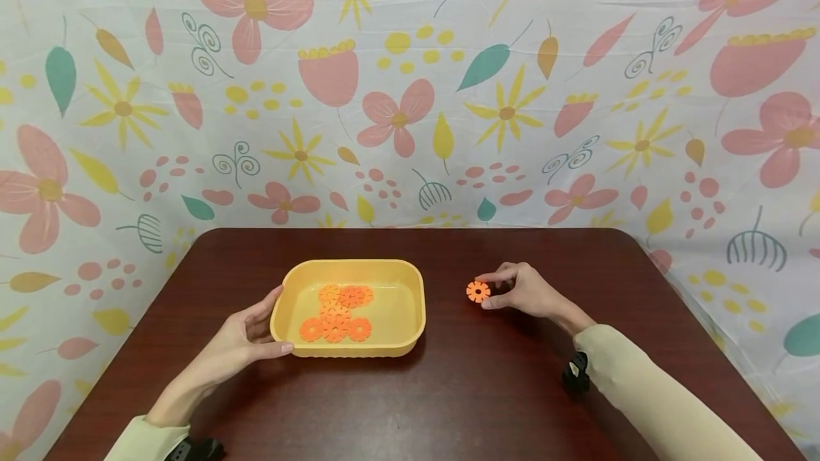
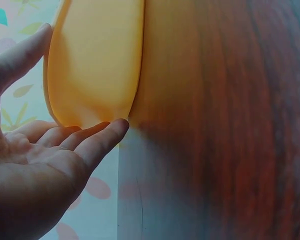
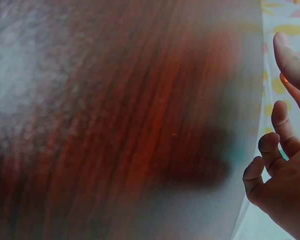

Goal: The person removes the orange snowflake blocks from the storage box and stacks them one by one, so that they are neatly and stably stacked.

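A yellow plastic tray (image 1: 397, 304) with rounded corners is on the left half of the table. My left hand (image 1: 233, 341) holds its left end, thumb at the near corner and fingers along the outer wall. Several orange notched discs (image 1: 335, 311), flower-shaped with centre holes, lie flat in the tray, some overlapping. To the right of the tray, my right hand (image 1: 529, 292) pinches one more orange notched disc (image 1: 477, 292) between thumb and index finger. The right wrist view has that hand at its edge, with the disc almost wholly hidden.
The dark reddish-brown table (image 1: 461, 397) has rounded far corners. Behind and beside it hangs a white cloth (image 1: 410, 183) printed with flowers and leaves. A black wrist strap (image 1: 576, 373) sits at the right sleeve, another black strap (image 1: 194, 449) at the left.
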### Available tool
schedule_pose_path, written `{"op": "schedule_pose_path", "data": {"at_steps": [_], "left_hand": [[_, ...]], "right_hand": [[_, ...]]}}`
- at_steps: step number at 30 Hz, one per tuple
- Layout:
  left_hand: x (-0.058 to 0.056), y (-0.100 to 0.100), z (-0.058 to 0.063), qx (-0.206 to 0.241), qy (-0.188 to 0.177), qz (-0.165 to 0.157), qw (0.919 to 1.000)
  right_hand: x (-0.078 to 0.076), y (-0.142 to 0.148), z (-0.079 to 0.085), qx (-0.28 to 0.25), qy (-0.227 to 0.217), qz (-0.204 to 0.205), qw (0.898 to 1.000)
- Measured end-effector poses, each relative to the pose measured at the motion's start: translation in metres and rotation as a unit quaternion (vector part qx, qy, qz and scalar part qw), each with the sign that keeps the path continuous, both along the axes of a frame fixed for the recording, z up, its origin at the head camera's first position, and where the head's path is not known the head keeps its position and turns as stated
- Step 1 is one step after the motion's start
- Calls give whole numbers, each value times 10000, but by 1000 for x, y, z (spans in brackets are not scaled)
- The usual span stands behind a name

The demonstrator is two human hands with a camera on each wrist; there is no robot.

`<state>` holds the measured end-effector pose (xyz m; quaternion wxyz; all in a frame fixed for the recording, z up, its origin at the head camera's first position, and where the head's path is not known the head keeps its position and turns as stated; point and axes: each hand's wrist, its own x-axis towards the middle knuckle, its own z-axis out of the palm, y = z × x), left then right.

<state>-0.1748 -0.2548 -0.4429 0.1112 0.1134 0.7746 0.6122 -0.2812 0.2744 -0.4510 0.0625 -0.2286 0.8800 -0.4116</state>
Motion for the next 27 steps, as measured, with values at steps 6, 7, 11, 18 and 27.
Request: {"op": "schedule_pose_path", "data": {"at_steps": [6,7,11,18,27], "left_hand": [[1,-1,0,28,-6,-6,10000],[0,-1,0,30,3,-9,10000],[0,-2,0,50,15,-22,10000],[-1,-1,0,16,24,-57,10000],[-1,-1,0,20,41,-23,10000]], "right_hand": [[-2,-3,-2,229,86,-12,9997],[-2,-4,-2,259,100,-25,9996],[-4,-5,-3,346,176,4,9992],[-5,-2,-7,613,241,45,9978],[-11,3,-7,642,424,415,9962]]}}
